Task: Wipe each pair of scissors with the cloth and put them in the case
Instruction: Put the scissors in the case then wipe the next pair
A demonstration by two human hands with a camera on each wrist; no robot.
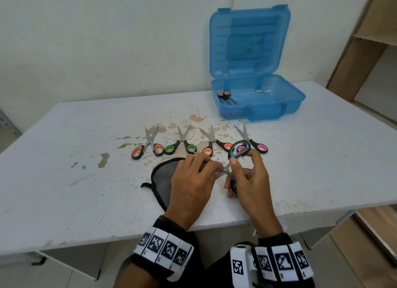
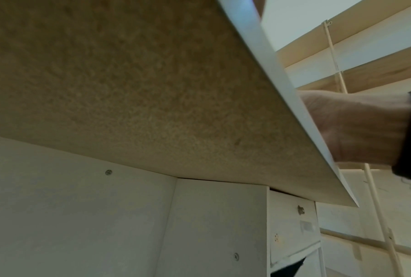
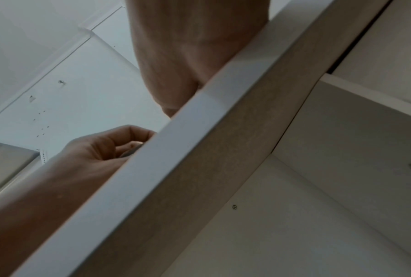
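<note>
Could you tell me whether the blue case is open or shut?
Open: the blue case's lid stands upright against the wall, exposing one pair of scissors inside.

Case (image 1: 257, 107) translucent blue. Scissors on table: orange (image 1: 147, 147), green (image 1: 181, 145), orange (image 1: 214, 142), pink (image 1: 253, 141) grips. Held pair (image 1: 239, 151) teal-grey, possibly. Cloth (image 1: 163, 176) grey, black-edged.

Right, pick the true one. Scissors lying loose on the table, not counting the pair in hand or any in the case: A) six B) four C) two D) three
B: four pairs lie in a row on the table: orange scissors, green scissors, a second orange pair and pink scissors; one more pair sits in the case.
</note>
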